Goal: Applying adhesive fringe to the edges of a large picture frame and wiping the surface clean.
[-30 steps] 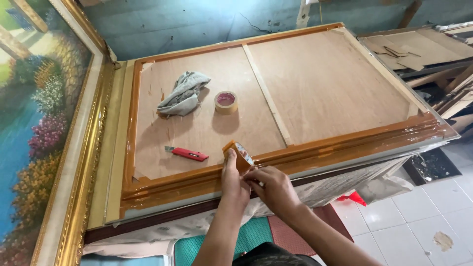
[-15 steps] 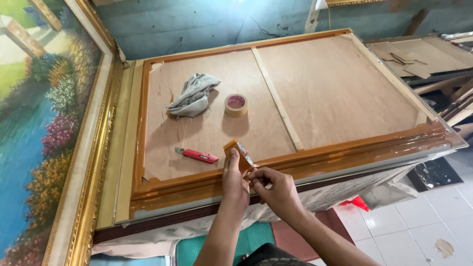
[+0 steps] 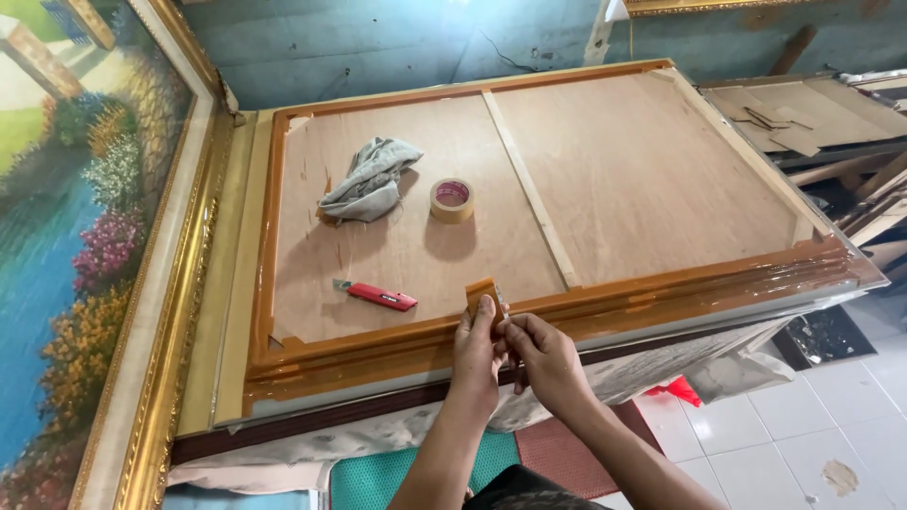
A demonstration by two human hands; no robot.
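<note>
Workshop with teal wall at 12 o'clock; large framed picture face-down on bench (image 3: 416,397), plywood backing (image 3: 605,189) up, likely so rear seams can be taped. Landscape painting (image 3: 85,236) in gilt frame leans at 9 o'clock. Grey rag (image 3: 368,179), brown tape roll (image 3: 452,200), red utility knife (image 3: 380,297) parked on backing, within reach. Left hand (image 3: 477,354) pinches brown tape strip (image 3: 484,293) upright at 6 o'clock frame edge. Right hand (image 3: 548,359), fingers curled narrow, touches strip's lower end.

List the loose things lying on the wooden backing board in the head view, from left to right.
Grey rag → red utility knife → roll of brown tape → small brown piece pinched by the left hand and right hand.
</note>
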